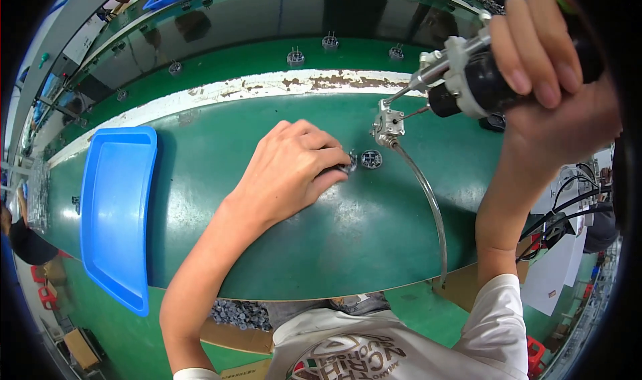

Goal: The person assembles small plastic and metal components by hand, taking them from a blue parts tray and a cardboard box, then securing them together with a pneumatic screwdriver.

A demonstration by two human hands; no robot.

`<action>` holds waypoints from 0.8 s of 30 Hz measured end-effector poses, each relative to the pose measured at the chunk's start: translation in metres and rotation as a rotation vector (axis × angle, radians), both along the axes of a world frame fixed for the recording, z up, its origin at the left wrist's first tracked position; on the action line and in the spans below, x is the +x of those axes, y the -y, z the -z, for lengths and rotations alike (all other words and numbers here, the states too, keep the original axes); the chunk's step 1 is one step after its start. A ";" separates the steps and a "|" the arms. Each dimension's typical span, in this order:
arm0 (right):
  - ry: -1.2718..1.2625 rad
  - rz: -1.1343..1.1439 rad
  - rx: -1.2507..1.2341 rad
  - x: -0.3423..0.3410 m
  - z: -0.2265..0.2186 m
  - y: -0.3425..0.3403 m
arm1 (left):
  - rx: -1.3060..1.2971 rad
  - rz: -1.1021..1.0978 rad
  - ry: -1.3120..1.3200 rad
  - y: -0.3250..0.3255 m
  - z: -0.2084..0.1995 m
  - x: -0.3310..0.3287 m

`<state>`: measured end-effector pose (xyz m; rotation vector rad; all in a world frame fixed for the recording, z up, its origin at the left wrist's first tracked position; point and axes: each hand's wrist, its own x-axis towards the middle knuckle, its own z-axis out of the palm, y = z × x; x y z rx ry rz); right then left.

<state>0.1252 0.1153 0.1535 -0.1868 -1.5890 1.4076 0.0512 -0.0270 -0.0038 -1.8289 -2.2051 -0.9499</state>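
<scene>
My right hand (pixel 558 106) grips a black power screwdriver (pixel 488 82), raised at the upper right. The tool's thin bit and a metal rod beside it reach down-left to a small silver metal block (pixel 388 124), which has a clear hose (pixel 428 193) running from it. Near the middle of the green table, my left hand (pixel 287 166) pinches a small dark part (pixel 350 161), mostly covered by the fingers. Just right of those fingertips, apart from them, lies a small round grey part (pixel 371 159) with its open inner side facing up.
A blue tray (pixel 115 209) stands at the table's left end. Beyond a worn white strip (pixel 261 84), several small round parts with pins, such as one part (pixel 295 57), sit on a green conveyor. Black cables (pixel 568 206) hang at the right. Grey parts (pixel 241 313) fill a box below the table.
</scene>
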 end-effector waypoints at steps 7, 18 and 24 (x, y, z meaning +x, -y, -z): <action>-0.042 -0.101 0.048 0.014 -0.009 -0.028 | 0.089 -0.308 0.130 -0.029 -0.016 -0.072; -0.062 -0.254 0.131 0.017 -0.006 -0.058 | 0.004 -0.324 0.362 -0.063 0.010 -0.116; -0.061 -0.337 0.123 0.005 0.006 -0.054 | -0.039 -0.046 0.281 -0.052 0.016 -0.047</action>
